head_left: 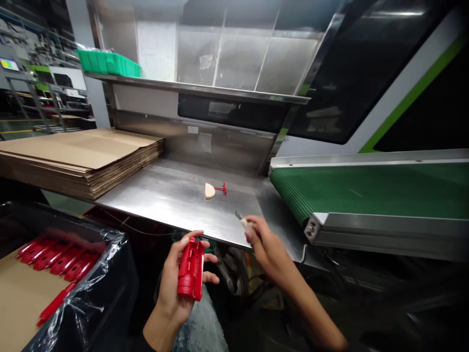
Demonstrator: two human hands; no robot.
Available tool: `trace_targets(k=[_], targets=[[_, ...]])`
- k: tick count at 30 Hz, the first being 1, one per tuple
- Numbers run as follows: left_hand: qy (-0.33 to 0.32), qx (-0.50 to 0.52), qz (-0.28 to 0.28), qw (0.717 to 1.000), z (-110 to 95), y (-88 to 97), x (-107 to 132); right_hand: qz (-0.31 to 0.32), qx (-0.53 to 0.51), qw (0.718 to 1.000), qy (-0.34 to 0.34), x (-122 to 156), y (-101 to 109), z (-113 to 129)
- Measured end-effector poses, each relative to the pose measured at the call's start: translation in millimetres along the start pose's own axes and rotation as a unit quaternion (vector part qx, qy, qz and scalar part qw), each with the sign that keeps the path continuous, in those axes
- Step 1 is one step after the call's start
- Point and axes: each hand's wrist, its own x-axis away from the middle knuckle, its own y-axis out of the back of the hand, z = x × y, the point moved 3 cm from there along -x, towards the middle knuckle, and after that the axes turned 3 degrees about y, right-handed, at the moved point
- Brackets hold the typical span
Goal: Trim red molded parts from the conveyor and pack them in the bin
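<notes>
My left hand (171, 278) holds a red plastic part (191, 269), hollow-sided with a ribbed round end, lying along the palm, thumb over its top and fingertips showing past its right side. To the right, my right hand (264, 244) is closed on a small tool with a pale handle (246, 224) and a thin dark tip, blurred; it looks like a small knife. The tool is apart from the red part. Beyond both hands, a cream half-round piece (209, 191) and a small red branched plastic piece (221, 188) lie on the metal table (164, 188).
Stacked cardboard sheets (84, 151) occupy the table's left. A green conveyor belt (370, 188) with metal side rails rises at right. At lower left, a box lined with black plastic (117, 274) holds several red parts (58, 256) on cardboard. A green bin (108, 63) stands on the shelf above.
</notes>
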Motion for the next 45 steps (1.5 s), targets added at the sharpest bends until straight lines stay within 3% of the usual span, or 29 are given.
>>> trace_targets(k=[4,7,13,16,19,25,30,37,45], targets=[[-0.019,-0.05,-0.008,0.999,-5,-0.8,5,0.08,-0.128,0.985,0.085,62,-3,61],[-0.022,-0.081,-0.027,0.996,-6,-1.2,13,0.107,-0.163,0.974,0.117,80,-3,83],[-0.062,-0.123,-0.037,0.99,-8,-2.2,25,0.074,-0.161,0.967,0.183,88,-8,76],[-0.076,-0.14,-0.041,0.986,-8,-2.8,28,0.024,-0.154,0.973,0.168,94,-10,72],[-0.078,-0.151,-0.048,0.984,-10,-3.6,32,0.0,-0.14,0.978,0.153,96,-8,81],[-0.066,-0.161,-0.061,0.983,-16,-6.4,42,0.039,0.007,0.97,0.24,91,-6,111],[-0.048,-0.159,-0.058,0.984,-19,-12.6,52,-0.023,0.088,0.957,0.277,89,-1,125],[-0.021,-0.154,-0.057,0.986,-22,-23.9,60,-0.088,0.129,0.944,0.291,96,1,124],[-0.038,-0.204,-0.042,0.977,-27,-24.5,59,-0.149,0.184,0.919,0.316,97,6,130]])
